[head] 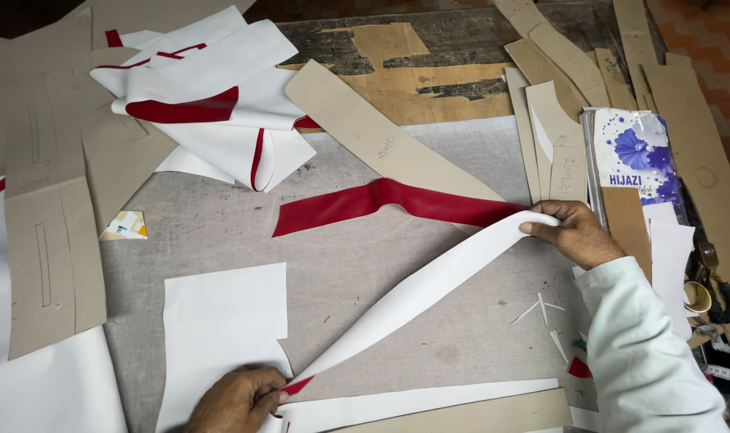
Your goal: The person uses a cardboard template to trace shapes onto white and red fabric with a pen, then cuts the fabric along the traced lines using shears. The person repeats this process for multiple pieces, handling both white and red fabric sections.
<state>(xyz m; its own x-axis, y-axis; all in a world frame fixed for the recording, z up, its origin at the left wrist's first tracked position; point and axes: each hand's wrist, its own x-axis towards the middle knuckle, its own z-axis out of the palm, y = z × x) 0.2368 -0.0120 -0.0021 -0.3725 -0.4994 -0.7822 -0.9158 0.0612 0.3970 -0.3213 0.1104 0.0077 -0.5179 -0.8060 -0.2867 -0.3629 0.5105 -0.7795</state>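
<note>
Head view is showing the left hand (238, 399) and right hand (572, 232) pinching the ends of a red-and-white strip (413, 297); uneven pulling could be twisting or creasing it.

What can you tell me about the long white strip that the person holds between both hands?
The long white strip is a narrow, curved piece of thin, flexible sheet, like leather or faux leather. It is white on the side facing up and red on the other, as its turned lower tip shows. It runs diagonally over the grey table. The right hand pinches its upper end, raised and folded over; the left hand pinches the pointed lower end. Its upper end overlaps a red strip.
</note>
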